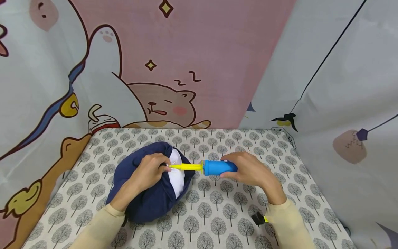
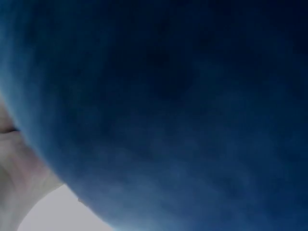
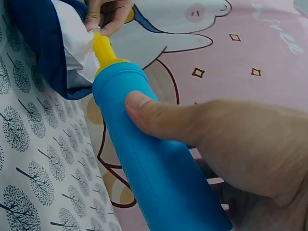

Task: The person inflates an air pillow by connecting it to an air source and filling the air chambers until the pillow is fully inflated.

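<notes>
A navy cloth cushion (image 1: 146,204) with a puffed, rounded shape lies left of the middle of the table. White lining (image 1: 177,183) shows through the opening on its right side. My left hand (image 1: 147,173) pinches a small pale valve (image 3: 97,30) at that lining, right at the tip of a yellow nozzle (image 1: 188,167). The nozzle belongs to a blue hand pump (image 3: 144,144), held level by my right hand (image 1: 248,167) with the thumb along its barrel. Blurred navy cloth (image 2: 168,144) fills most of the left wrist view.
A white tablecloth (image 1: 205,224) printed with grey trees covers the table. Cartoon-printed curtains (image 1: 217,69) rise behind it and at both sides. By the right sleeve sits a small black block (image 1: 258,218) with a yellow bit.
</notes>
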A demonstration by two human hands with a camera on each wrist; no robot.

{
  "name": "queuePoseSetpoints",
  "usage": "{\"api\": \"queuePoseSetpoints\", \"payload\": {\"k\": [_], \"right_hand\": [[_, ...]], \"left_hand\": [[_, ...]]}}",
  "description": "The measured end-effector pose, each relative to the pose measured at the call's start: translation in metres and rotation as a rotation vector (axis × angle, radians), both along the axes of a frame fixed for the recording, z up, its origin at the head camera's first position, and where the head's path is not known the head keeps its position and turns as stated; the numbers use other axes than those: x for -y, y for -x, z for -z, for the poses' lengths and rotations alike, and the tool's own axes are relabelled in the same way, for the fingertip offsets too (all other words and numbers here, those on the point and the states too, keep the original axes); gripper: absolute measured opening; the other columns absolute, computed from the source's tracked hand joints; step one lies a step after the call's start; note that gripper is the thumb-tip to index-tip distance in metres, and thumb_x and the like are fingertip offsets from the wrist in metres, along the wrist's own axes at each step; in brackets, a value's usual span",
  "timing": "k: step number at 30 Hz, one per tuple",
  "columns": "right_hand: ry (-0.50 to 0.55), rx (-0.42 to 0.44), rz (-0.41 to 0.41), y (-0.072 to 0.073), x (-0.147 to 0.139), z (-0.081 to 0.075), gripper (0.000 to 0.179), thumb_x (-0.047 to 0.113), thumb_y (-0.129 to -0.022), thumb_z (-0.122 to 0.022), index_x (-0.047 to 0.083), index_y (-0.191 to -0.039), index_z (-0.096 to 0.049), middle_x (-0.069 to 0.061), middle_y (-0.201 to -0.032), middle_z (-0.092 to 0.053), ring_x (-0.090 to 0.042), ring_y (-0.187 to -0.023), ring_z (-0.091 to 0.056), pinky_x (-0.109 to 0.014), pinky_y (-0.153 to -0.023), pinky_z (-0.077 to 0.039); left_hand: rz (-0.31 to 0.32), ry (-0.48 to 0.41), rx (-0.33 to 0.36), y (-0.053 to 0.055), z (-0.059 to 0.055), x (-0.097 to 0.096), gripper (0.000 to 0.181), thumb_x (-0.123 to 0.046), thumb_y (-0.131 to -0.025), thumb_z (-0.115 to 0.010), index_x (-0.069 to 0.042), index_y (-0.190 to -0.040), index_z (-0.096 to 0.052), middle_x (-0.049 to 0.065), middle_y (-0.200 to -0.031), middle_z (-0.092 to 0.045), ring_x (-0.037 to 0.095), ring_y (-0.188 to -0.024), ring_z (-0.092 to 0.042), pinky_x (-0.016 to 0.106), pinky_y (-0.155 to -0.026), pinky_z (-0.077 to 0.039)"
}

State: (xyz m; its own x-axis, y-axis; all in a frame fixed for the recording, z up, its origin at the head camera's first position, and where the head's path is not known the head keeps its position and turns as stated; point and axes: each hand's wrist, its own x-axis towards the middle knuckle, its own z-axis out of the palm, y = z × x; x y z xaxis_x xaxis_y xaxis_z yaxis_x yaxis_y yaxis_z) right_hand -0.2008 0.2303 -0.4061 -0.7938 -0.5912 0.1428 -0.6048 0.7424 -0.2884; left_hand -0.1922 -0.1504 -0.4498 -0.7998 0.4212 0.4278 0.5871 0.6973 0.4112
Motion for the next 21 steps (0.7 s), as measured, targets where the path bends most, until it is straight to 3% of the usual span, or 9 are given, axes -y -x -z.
{"api": "queuePoseSetpoints", "payload": {"k": [6,12,21], "right_hand": [[-0.042,0.092,-0.079,0.006,0.014,-0.009,0.061,0.045,-0.1,-0.087,0.014,-0.15,-0.072,0.001,-0.127,-0.078,-0.01,-0.098,-0.065,-0.031,-0.086,-0.056],[-0.029,0.186,-0.157,0.015,0.029,-0.011,0.057,0.037,-0.105,-0.083,0.015,-0.155,-0.067,0.001,-0.127,-0.077,-0.009,-0.096,-0.062,-0.027,-0.083,-0.054],[-0.083,0.222,-0.134,0.02,0.039,-0.006,0.063,0.042,-0.107,-0.079,0.02,-0.163,-0.06,-0.001,-0.132,-0.071,-0.012,-0.096,-0.058,-0.029,-0.081,-0.052]], "left_hand": [[-0.031,-0.058,0.012,0.0,0.001,-0.001,0.01,-0.001,-0.092,-0.091,-0.006,-0.097,-0.084,0.008,-0.095,-0.082,0.014,-0.077,-0.069,0.03,-0.07,-0.057],[-0.057,-0.078,0.026,-0.001,0.002,-0.002,0.009,-0.002,-0.092,-0.091,-0.006,-0.097,-0.085,0.008,-0.095,-0.082,0.01,-0.072,-0.064,0.026,-0.067,-0.052],[-0.067,-0.081,0.042,-0.002,0.004,-0.002,0.009,-0.003,-0.092,-0.092,-0.006,-0.097,-0.085,0.008,-0.093,-0.081,0.008,-0.069,-0.057,0.024,-0.066,-0.048]]}}
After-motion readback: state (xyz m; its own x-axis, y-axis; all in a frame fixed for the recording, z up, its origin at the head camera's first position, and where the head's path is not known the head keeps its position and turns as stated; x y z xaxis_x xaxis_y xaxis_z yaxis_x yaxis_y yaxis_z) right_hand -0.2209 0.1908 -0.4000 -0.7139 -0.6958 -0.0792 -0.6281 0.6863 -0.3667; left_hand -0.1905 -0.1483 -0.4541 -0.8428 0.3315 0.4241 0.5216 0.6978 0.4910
